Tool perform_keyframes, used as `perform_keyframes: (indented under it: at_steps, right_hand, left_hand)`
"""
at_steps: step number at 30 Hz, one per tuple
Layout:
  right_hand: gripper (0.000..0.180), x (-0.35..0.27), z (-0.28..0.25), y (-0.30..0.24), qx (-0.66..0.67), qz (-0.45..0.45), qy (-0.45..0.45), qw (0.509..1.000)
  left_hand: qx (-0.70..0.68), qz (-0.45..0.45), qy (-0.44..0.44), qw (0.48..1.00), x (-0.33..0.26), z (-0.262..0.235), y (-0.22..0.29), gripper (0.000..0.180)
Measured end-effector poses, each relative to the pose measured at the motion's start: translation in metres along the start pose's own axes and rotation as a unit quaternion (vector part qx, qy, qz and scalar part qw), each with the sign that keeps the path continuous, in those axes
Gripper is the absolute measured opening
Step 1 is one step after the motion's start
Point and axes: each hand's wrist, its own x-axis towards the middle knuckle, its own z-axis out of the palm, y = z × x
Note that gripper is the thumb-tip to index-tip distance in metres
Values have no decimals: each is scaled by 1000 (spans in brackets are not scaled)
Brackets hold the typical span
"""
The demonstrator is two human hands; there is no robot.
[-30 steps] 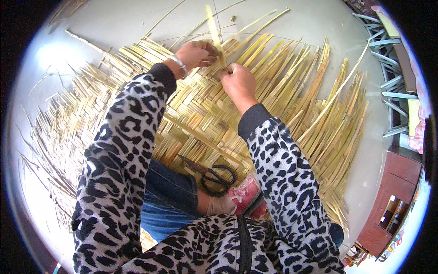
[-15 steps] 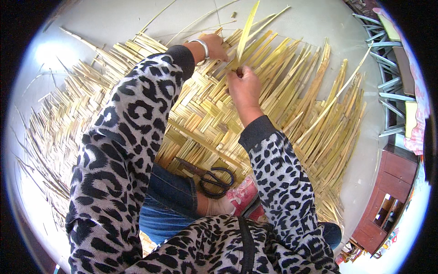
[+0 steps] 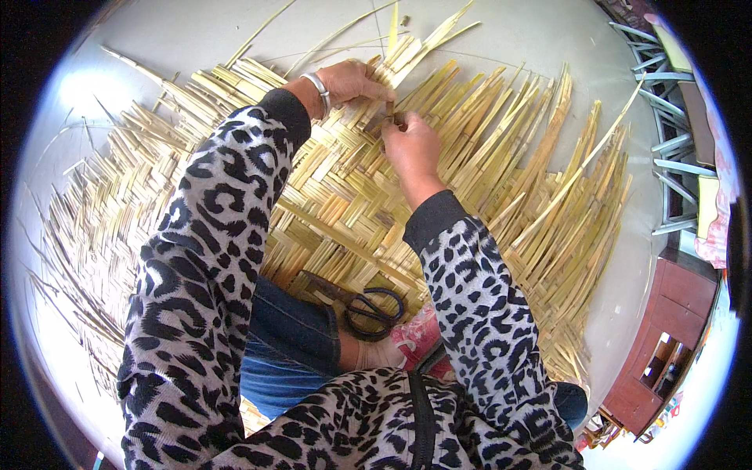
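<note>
A large woven mat [image 3: 345, 188] of flat yellow-green plant strips lies beneath both arms, its loose ends fanning out at the far and right edges. My left hand [image 3: 348, 84], with a silver bangle on its wrist, is closed on several lifted strips [image 3: 406, 59] at the far edge. Close beside it, my right hand [image 3: 413, 147] pinches a strip at the weave's edge, thumb and forefinger together. The fingertips of both hands nearly meet there, and the grip points are partly hidden. Black-handled scissors [image 3: 374, 313] rest on the mat near my foot.
My leg in jeans [image 3: 294, 345] and a pink shoe [image 3: 415, 338] are on the mat at the near side. A pale tiled floor [image 3: 533, 35] surrounds it. Light-blue metal-legged stools [image 3: 670, 145] and a reddish-brown wooden cabinet [image 3: 662, 337] stand to the right.
Several strips by my left hand now stand lifted with pale undersides showing. The upright green strip has moved left and lower behind them. My right hand has shifted slightly left, closer to my left.
</note>
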Motion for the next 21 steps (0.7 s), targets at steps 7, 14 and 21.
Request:
perform_keyframes:
  at_steps: [7, 14, 21]
  right_hand:
    - [21, -7, 2, 8, -56, -75, 6, 996]
    - [21, -14, 8, 17, -88, -143, 40, 985]
    - [43, -33, -16, -5, -293, -176, -128, 931]
  left_hand:
    - [-264, 47, 154, 951, -14, 2, -24, 32]
    - [161, 22, 321, 933, -39, -6, -36, 21]
    - [259, -33, 331, 907, -42, 1, -39, 25]
